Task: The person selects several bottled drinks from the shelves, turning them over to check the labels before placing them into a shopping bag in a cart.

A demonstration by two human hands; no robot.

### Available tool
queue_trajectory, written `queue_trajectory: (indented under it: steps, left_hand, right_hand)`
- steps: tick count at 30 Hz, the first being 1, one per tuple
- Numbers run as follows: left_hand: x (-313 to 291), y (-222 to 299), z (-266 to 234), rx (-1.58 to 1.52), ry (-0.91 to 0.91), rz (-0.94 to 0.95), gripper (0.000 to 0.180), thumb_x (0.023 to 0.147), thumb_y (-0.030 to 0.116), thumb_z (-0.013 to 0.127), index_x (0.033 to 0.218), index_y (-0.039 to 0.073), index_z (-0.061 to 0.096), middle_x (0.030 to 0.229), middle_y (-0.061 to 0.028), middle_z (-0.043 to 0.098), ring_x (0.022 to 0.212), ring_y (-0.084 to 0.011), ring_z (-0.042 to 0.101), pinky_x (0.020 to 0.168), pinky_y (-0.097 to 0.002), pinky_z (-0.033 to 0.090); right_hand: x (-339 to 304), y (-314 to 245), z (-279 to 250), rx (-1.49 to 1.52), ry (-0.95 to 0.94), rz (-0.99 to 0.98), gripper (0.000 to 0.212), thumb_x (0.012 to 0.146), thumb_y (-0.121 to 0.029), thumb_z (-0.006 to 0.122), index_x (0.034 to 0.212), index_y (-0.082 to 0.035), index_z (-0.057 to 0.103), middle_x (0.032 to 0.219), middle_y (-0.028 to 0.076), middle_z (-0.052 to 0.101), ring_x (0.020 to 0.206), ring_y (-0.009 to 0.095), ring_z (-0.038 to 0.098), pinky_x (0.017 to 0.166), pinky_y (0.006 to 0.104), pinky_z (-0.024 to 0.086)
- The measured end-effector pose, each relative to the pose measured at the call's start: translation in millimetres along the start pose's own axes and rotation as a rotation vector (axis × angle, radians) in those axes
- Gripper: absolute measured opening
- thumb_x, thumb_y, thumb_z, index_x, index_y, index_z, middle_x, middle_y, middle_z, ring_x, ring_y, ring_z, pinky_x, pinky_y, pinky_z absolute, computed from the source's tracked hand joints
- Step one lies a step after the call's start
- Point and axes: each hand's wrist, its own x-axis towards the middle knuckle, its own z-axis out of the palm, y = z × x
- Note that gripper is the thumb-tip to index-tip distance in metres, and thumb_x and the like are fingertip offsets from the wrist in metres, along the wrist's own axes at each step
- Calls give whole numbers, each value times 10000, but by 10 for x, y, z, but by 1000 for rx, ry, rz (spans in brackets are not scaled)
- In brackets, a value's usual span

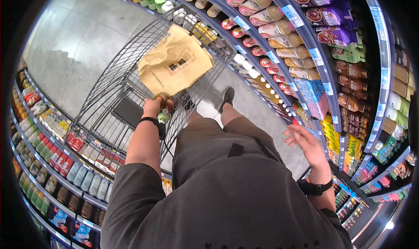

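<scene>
My left hand [152, 107] is inside the grey wire shopping cart [176, 138], its fingers closed around a small brown bottle [168, 104]. The fingertips are partly hidden. Just below that bottle is another one with a pale green top [163, 117]. A crumpled tan paper bag [168, 70] with dark print fills the middle of the cart, beyond my left hand. Out to my right, my right hand [303, 141] hangs in the air with nothing in it. Its fingers are stretched and apart, nearest to the shelves of drinks.
Shelves of pink-labelled bottles [267, 15], purple pouches [325, 15] and a blue carton [312, 92] rise on my right. Cans [78, 175] and packs line the shelves on my left. Grey tiled floor [65, 44] runs along the aisle beyond the cart.
</scene>
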Motion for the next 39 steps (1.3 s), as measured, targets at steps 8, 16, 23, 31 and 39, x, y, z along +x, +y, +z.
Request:
queue_trajectory:
  steps: [8,16,23,31,39]
  left_hand:
    - [251,-191,233,-100,-176,-166,463,969,336,614,1018,-120,674,838,-217,740,654,-289,743,608,-424,581]
    - [26,49,26,-158,-88,-12,499,930,336,635,1188,-90,603,882,-210,740,652,-312,730,589,-407,573]
    - [-583,996,-236,-142,-148,263,333,946,237,561,1141,-17,651,771,-148,713,595,-236,689,567,-376,546]
    - [-2082,3173,-169,-8,28,872,173,980,172,585,1064,41,659,789,-159,699,685,-288,690,629,-401,530]
    - [-4320,5254,588,210,-75,1864,182,862,68,679,1044,81,687,893,-131,680,787,-354,677,668,-443,546]
  right_hand:
    - [-130,62,-182,231,24,44,376,1077,-224,484,1356,14,567,1223,144,674,1019,225,667,901,357,525]
    - [64,242,-400,349,72,22,347,1067,-193,510,1344,8,565,1211,139,674,1005,222,665,891,354,531]
    - [403,508,-999,375,367,-283,316,1043,-94,505,1348,-46,570,1268,88,629,1001,172,655,831,318,530]
    - [359,1133,-1983,385,788,-642,359,1020,-12,487,1376,-29,526,1099,85,650,942,152,649,800,304,530]
    - [1,1689,-2661,424,699,-694,480,947,77,514,1416,-21,528,1404,151,523,1044,194,672,876,318,532]
